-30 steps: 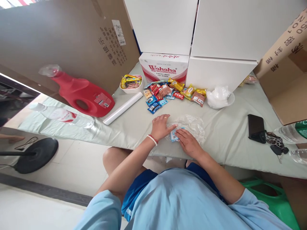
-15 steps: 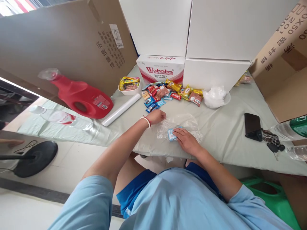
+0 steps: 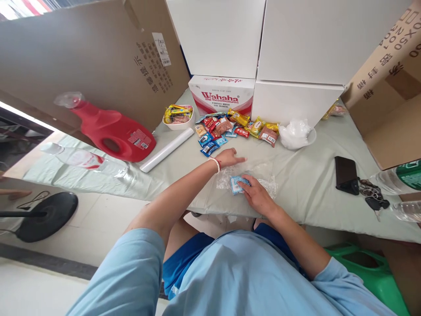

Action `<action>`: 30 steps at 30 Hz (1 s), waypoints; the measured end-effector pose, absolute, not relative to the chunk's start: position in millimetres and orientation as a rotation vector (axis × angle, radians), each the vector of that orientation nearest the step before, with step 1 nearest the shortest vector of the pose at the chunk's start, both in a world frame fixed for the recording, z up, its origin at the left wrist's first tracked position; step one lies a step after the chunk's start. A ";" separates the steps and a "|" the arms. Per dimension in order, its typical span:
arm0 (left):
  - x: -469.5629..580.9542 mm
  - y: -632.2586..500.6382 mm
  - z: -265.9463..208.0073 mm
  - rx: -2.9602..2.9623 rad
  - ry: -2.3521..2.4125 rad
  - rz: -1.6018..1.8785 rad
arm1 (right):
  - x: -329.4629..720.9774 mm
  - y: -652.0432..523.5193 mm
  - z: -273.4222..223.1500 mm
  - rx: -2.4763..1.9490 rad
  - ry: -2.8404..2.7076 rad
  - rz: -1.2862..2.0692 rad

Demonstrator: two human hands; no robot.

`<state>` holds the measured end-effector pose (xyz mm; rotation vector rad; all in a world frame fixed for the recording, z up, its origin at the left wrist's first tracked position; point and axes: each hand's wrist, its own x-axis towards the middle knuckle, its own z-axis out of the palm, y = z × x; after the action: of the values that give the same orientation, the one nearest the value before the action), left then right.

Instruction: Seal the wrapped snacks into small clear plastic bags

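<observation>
My left hand (image 3: 230, 159), with a white bead bracelet at the wrist, is over the far left part of a crumpled sheet of clear plastic film (image 3: 263, 170). Its fingers are apart and one stretches to the right; nothing shows in them. On the near part of the film, my right hand (image 3: 258, 195) has its thumb and fingers closed on a small blue packet (image 3: 235, 185). Beyond my left hand lies a pile of wrapped snacks (image 3: 223, 126) in red, blue, yellow and brown wrappers.
To the left are a white roll (image 3: 167, 150), a red jug (image 3: 113, 131), a water bottle (image 3: 82, 160) and a bowl of snacks (image 3: 178, 126). A white bowl with plastic (image 3: 311, 139), a black phone (image 3: 346, 174) and keys (image 3: 375, 199) are on the right. Boxes (image 3: 223, 94) stand behind.
My left hand has moved right across the film, and its closed fingers have opened. My right hand has gone from lying flat over the blue packet to gripping it.
</observation>
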<state>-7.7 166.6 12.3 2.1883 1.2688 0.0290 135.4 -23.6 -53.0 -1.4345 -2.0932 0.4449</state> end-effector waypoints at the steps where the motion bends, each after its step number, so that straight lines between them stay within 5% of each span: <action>1: -5.5 164.1 15.0 2.232 1.235 -0.023 | 135.3 -23.8 -51.7 -1.458 -2.081 0.425; 9: -12.4 109.0 44.0 2.566 0.868 0.072 | 136.1 -26.3 -32.7 -1.580 -2.174 0.252; 21: -48.3 14.7 -29.7 2.554 0.968 0.125 | 155.1 -42.7 -28.8 -1.390 -1.954 0.534; 25: -44.3 10.2 -32.0 2.687 1.053 0.025 | 164.8 -37.2 -4.9 -1.557 -1.776 0.329; 30: -43.5 10.0 -29.3 2.744 1.105 -0.038 | 176.5 -24.9 5.2 -1.600 -2.193 0.243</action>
<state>-43.5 10.0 -29.3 2.7442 1.1051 -0.0383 176.5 -24.9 5.2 -1.6000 -2.1925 0.2425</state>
